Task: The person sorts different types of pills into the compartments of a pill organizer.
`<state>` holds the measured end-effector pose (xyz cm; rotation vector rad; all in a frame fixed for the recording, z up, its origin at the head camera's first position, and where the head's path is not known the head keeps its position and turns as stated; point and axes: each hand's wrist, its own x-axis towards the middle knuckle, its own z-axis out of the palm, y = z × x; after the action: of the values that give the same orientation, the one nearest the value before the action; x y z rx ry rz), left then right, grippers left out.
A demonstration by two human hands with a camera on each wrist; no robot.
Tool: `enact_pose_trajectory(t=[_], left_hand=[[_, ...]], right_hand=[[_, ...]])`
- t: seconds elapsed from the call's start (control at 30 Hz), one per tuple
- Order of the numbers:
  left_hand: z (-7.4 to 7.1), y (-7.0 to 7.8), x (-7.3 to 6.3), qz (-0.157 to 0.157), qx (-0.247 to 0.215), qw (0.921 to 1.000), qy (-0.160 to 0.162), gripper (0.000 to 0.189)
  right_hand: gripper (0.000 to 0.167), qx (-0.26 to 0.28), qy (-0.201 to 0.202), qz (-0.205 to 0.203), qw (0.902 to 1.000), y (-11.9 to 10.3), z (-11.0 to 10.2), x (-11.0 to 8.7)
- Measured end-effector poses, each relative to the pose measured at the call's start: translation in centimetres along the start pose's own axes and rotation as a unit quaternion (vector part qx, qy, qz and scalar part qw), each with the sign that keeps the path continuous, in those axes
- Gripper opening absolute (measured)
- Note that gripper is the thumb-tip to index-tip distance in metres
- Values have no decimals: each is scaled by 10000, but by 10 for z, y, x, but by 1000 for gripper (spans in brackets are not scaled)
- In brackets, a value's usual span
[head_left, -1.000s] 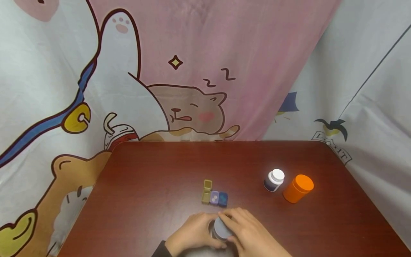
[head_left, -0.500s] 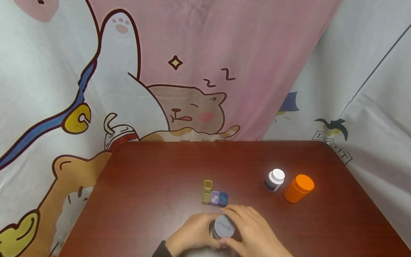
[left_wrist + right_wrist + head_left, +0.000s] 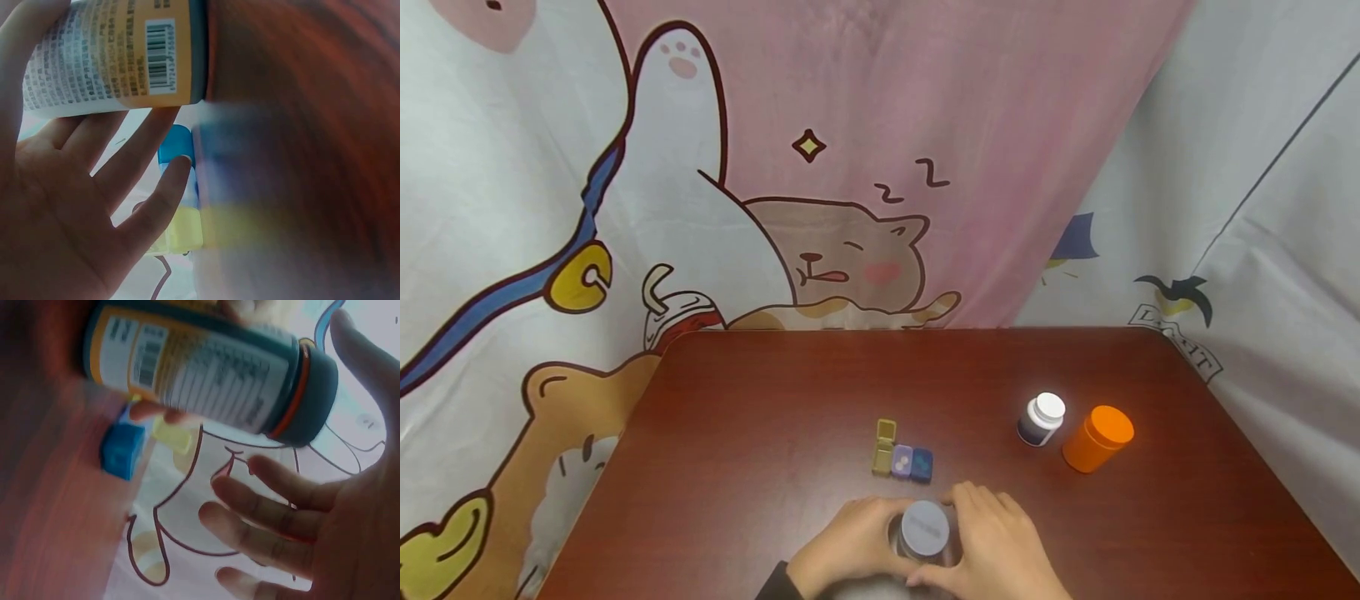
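Observation:
A pill bottle (image 3: 219,381) with a printed, orange-edged label stands upright at the table's front. My left hand (image 3: 859,535) grips it from the left, thumb and fingers curved round its side. Its grey cap (image 3: 925,529) faces up and is on the bottle. My right hand (image 3: 996,546) is at the cap's right side. In the right wrist view, its fingers (image 3: 262,509) are spread and stand off the cap. Just beyond the hands lies a small pill organizer: a yellow box (image 3: 882,460) with its lid raised, a purple box (image 3: 902,461) and a blue box (image 3: 922,465), both shut.
A white-capped dark bottle (image 3: 1041,419) and an orange bottle (image 3: 1097,439) stand on the right side of the reddish-brown table (image 3: 760,400). A printed cartoon curtain (image 3: 985,150) hangs behind and along both sides of the table.
My right fingers have loosened from over the cap and moved to the right, so more of the cap shows. The left hand has stayed on the bottle.

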<state>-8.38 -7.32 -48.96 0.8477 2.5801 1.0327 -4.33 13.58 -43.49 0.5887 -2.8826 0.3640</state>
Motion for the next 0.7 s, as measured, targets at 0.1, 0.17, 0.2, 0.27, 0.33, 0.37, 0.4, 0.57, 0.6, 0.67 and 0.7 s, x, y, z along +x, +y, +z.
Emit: enact_pose_trajectory(t=[0.1,0.17,0.2,0.27,0.33,0.37,0.4,0.57,0.6,0.67,0.7], left_hand=[[0,0,0,-28,43,10000,9,61],[0,0,0,-40,124,9999,34,60],[0,0,0,-45,145,9999,42,60],[1,1,0,-47,176,9998,56,59],[2,1,0,-22,152,9999,59,56],[2,1,0,-8,126,9999,55,54],[2,0,0,9,90,9999,49,53],[3,-1,0,106,86,9999,77,49],[3,-1,0,118,89,9999,86,48],[3,-1,0,121,86,9998,89,50],[3,0,0,120,71,9999,85,49]], right_hand=[[84,80,85,124,9999,-5,5,0],[84,-22,319,103,9994,-8,9,0],[83,-87,430,105,9990,-9,10,0],[80,-108,537,147,9984,-11,11,0],[73,33,421,220,9989,-12,9,0],[70,160,276,265,9991,-12,8,0],[66,303,122,296,9990,-11,6,1],[54,763,-260,-8,9967,-5,0,2],[54,786,-179,-177,9966,-3,0,1],[54,832,-138,-459,9954,1,0,1],[55,881,-176,-560,9944,2,-1,1]])
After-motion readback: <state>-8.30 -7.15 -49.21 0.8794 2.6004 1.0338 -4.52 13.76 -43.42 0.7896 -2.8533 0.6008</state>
